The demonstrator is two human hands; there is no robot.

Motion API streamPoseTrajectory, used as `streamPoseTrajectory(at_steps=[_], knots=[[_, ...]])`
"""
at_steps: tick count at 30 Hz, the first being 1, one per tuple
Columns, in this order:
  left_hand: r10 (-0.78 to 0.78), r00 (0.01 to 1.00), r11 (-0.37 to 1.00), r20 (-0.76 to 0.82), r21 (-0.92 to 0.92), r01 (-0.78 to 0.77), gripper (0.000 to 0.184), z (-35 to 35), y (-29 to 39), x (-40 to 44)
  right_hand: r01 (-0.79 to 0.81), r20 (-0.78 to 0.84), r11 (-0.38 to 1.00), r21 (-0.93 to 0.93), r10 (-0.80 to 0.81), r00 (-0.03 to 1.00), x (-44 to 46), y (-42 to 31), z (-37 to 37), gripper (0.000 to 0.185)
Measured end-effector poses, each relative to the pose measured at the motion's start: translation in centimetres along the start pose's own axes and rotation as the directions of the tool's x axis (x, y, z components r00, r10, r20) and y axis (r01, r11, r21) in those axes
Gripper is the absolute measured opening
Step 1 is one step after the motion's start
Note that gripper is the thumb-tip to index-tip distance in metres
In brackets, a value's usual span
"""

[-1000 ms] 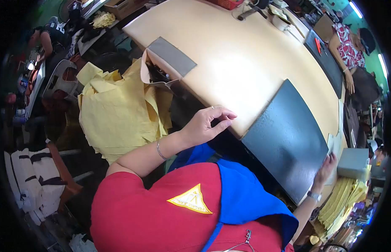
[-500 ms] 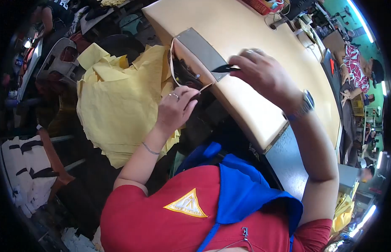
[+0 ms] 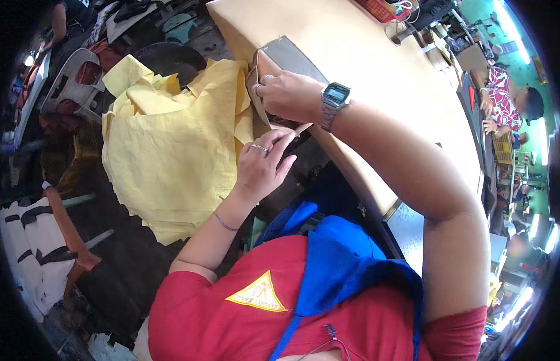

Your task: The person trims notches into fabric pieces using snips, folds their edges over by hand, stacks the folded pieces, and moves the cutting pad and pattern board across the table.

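Note:
An open, thin-rimmed tan compartment (image 3: 272,125) hangs at the table's edge beside a flat grey panel (image 3: 292,55). My left hand (image 3: 262,168) is at its near corner, with thumb and fingers closed on the rim. My right hand (image 3: 292,96), wearing a watch, reaches over the opening with its fingers curled down into it. The fingertips are hidden, so whatever they hold does not show. Most of the compartment's inside is covered by this hand.
A large stack of yellow sheets (image 3: 171,150) lies left of my hands. The broad pale tabletop (image 3: 388,72) stretches away to the right, with a red basket (image 3: 379,9) at its far end. A seated co-worker (image 3: 502,99) is at the far right.
My right hand has moved left and down from above the tabletop into the compartment. The dark, flat object it held is out of sight now. My left hand stays at the rim.

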State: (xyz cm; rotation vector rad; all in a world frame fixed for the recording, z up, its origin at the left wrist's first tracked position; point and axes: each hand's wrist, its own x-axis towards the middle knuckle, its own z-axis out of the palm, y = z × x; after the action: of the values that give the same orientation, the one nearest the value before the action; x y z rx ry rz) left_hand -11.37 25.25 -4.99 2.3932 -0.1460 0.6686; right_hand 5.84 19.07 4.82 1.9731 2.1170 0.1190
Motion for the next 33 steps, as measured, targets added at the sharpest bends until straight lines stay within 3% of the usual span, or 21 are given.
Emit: streamPoseTrajectory(at_steps=[8, 14, 17, 18, 20, 21, 22, 25, 26, 29, 30, 32, 33], knots=[[0.003, 1.0, 1.0, -0.002, 0.004, -0.003, 0.055, 0.2, -0.1, -0.5, 0.01, 0.083, 0.992, -0.124, 0.0, 0.997, 0.6, -0.7, 1.8, 0.011], [-0.003, 1.0, 1.0, 0.007, -0.014, 0.003, 0.054, 0.2, 0.0, -0.6, 0.056, 0.112, 0.996, -0.074, -0.048, 0.993, -0.3, -1.3, 3.0, 0.013], [-0.133, 0.952, 0.97, -0.276, -0.235, 0.067, 0.055, 2.7, -0.5, -2.2, 0.043, 0.192, 0.997, -0.068, -0.029, 0.981, -0.5, -2.4, 4.3, 0.014], [-0.394, 0.909, 0.795, -0.132, -0.545, 0.266, 0.051, 3.9, -0.7, -3.4, 0.053, 0.18, 0.992, -0.116, -0.032, 0.983, -0.7, -2.8, 4.4, 0.015], [-0.663, 0.745, 0.357, 0.068, -0.847, 0.395, 0.054, 6.5, -1.3, -4.1, 0.017, 0.152, 0.988, -0.153, 0.007, 0.988, -0.9, -3.0, 5.1, 0.015], [-0.731, 0.648, 0.09, 0.215, -0.91, 0.404, 0.056, 7.2, -1.2, -3.9, -0.007, 0.137, 0.985, -0.175, 0.031, 0.99, -1.0, -3.0, 5.5, 0.015], [-0.735, 0.579, -0.009, 0.353, -0.858, 0.513, 0.054, 6.0, 0.1, -2.7, -0.034, 0.148, 0.982, -0.186, 0.062, 0.987, -0.9, -3.1, 5.8, 0.015], [-0.751, 0.554, -0.111, 0.359, -0.896, 0.43, 0.052, 9.6, -1.5, -1.9, -0.098, 0.048, 0.985, -0.141, 0.106, 0.993, -0.9, -2.8, 6.9, 0.015], [-0.77, 0.539, -0.052, 0.343, -0.874, 0.482, 0.052, 12.1, -3.4, -2.8, -0.084, -0.013, 0.986, -0.147, 0.083, 0.996, -1.0, -2.8, 6.7, 0.014], [-0.714, 0.409, -0.365, 0.568, -0.801, 0.475, 0.053, 9.1, -0.1, 0.8, -0.211, -0.094, 0.974, -0.083, 0.203, 0.975, -0.7, -3.3, 5.6, 0.01], [-0.733, 0.447, -0.276, 0.512, -0.825, 0.492, 0.052, 13.3, -4.1, -1.5, -0.22, -0.011, 0.974, -0.053, 0.219, 0.976, -0.5, -3.3, 5.0, 0.009], [-0.724, 0.466, -0.288, 0.509, -0.836, 0.466, 0.053, 12.2, -2.4, -0.6, -0.242, 0.147, 0.97, 0.008, 0.238, 0.96, 0.0, -3.3, 4.0, 0.009], [-0.718, 0.48, -0.291, 0.503, -0.845, 0.45, 0.054, 11.8, -1.8, 0.0, -0.186, 0.136, 0.982, -0.036, 0.189, 0.972, 0.1, -3.3, 4.1, 0.008]])
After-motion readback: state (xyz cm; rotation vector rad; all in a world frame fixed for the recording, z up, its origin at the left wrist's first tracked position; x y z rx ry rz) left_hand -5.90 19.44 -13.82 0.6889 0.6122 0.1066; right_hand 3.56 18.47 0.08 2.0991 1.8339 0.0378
